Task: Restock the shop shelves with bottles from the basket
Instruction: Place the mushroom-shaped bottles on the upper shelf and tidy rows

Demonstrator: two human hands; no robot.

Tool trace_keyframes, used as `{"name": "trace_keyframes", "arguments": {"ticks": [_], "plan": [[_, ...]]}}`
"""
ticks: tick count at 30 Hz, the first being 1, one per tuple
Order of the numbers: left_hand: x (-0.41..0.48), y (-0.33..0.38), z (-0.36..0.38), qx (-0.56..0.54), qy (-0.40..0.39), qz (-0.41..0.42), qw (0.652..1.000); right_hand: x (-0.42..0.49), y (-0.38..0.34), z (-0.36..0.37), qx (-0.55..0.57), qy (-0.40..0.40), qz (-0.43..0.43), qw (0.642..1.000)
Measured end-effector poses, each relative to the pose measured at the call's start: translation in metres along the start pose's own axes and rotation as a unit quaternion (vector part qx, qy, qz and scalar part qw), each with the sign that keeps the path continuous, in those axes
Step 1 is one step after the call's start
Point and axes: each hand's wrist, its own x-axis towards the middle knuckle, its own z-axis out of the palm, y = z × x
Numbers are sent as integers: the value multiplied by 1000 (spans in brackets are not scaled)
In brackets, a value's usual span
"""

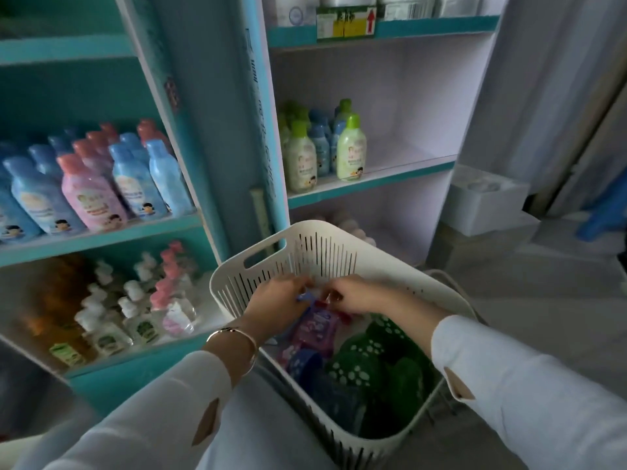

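Observation:
A cream slotted basket (315, 245) stands on the floor in front of the shelves. Purple and pink packs (314, 329) and green dotted items (363, 364) fill it. Both hands reach inside at its far wall. My left hand (274, 296) has its fingers curled on a small blue-capped item (304, 296), mostly hidden. My right hand (356, 293) is bent over a red-capped item (320, 304) beside it; its grip is not clear. Green-capped bottles (351, 150) stand at the left of the right-hand middle shelf (407, 176).
The left shelving unit holds blue and pink bottles (88, 184) above and clear pump bottles (135, 313) below. A teal upright panel (230, 130) divides the two units. A white box (488, 201) sits on the floor at right.

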Motion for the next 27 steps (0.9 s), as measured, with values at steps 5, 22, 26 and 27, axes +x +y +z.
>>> {"name": "trace_keyframes", "arguments": {"ticks": [5,22,26,27], "plan": [[11,-8,7,10,-13,-27,999,6,2,22,34,-76,-7,997],[16,-19,28,7,-156,-74,985,6,-21,48,83,-238,-48,967],[17,-19,27,-101,-177,-84,975,9,-13,40,253,-179,-11,951],[18,-19,27,-121,-172,-86,974,10,-11,37,313,-157,-5,937]]}}
